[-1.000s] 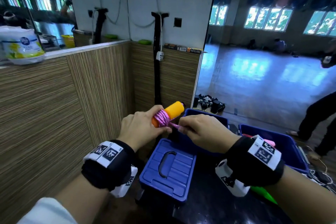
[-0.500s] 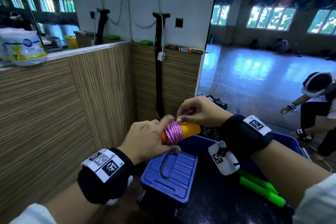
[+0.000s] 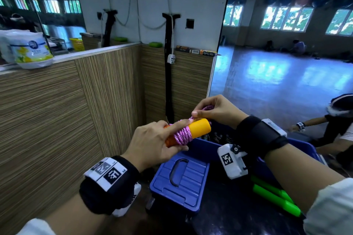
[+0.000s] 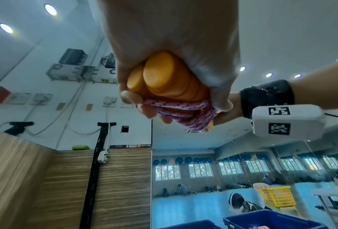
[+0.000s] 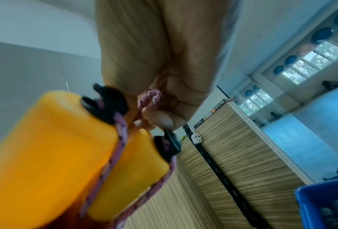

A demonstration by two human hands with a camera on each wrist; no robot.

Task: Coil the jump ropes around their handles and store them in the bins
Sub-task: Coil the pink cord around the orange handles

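Head view: left hand (image 3: 152, 145) grips orange handles (image 3: 198, 129); right hand (image 3: 215, 110) pinches pink rope (image 3: 182, 135) above.

So compared to a second ago, the right hand (image 3: 215, 109) isn't down beside the orange handles (image 3: 198, 129) pulling the pink rope (image 3: 182, 135) sideways anymore. It's up above them now, pinching the rope over the top. The coil looks thicker too, with more pink turns stacked round the middle. The left hand (image 3: 154, 143) sits a bit lower with the bundle tipped closer to level. Also, green handles (image 3: 275, 199) show under the right forearm now, and a crouching person (image 3: 336, 126) has come into view at the far right.
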